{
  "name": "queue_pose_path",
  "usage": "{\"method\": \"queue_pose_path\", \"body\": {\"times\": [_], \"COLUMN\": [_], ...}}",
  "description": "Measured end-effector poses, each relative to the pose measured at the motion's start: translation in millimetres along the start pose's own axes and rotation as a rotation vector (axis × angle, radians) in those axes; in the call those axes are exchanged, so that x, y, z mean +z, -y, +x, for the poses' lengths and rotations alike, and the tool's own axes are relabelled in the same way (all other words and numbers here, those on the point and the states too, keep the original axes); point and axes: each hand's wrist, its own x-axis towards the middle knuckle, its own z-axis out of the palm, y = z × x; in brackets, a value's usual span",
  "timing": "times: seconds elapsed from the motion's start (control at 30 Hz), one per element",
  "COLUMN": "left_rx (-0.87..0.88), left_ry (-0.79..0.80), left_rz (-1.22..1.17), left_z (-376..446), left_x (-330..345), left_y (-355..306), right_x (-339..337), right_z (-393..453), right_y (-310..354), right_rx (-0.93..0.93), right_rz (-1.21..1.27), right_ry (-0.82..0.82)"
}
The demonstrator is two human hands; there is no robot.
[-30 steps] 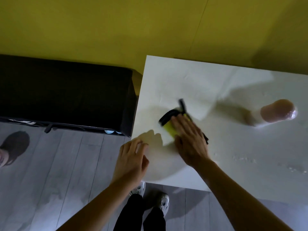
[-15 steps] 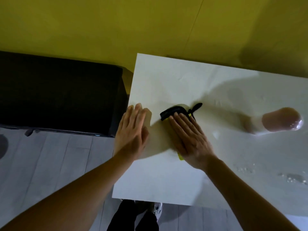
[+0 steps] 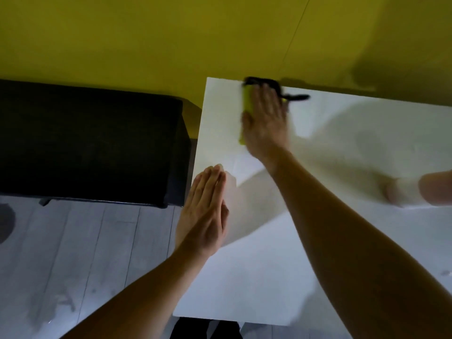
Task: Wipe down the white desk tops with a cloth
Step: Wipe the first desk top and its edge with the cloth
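Right hand: the right hand point(image 3: 265, 121), fingers flat, presses the yellow-and-black cloth point(image 3: 247, 104), now pushed from mid-desk to the far edge of the white desk point(image 3: 269, 277).
Left hand: the left hand point(image 3: 204, 211) stays flat, fingers straight, at the desk's left edge.

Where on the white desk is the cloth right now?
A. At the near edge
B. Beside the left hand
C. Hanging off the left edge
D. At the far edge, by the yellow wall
D: the right hand presses the cloth flat at the white desk's far edge, under the yellow wall.
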Motion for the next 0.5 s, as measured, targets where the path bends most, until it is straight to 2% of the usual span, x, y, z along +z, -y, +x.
{"method": "queue_pose_path", "body": {"times": [0.13,0.23,0.4,0.5], "left_rx": [-0.017,0.000,0.014,-0.002], "left_ry": [0.024,0.029,0.013,0.014], "left_rz": [0.025,0.005,-0.014,-0.019], "left_z": [-1,-2,1,1], "left_x": [-1,-2,-3,-3], "left_y": [-2,0,0,-3], "right_x": [14,12,-8,-27], "right_z": [18,20,13,5], "right_y": [61,50,-58,-98], "right_rx": [-0.249,-0.297,0.108,0.344], "right_rz": [0.000,0.000,0.027,0.053], "right_ry": [0.092,0.101,-0.178,-0.162]}}
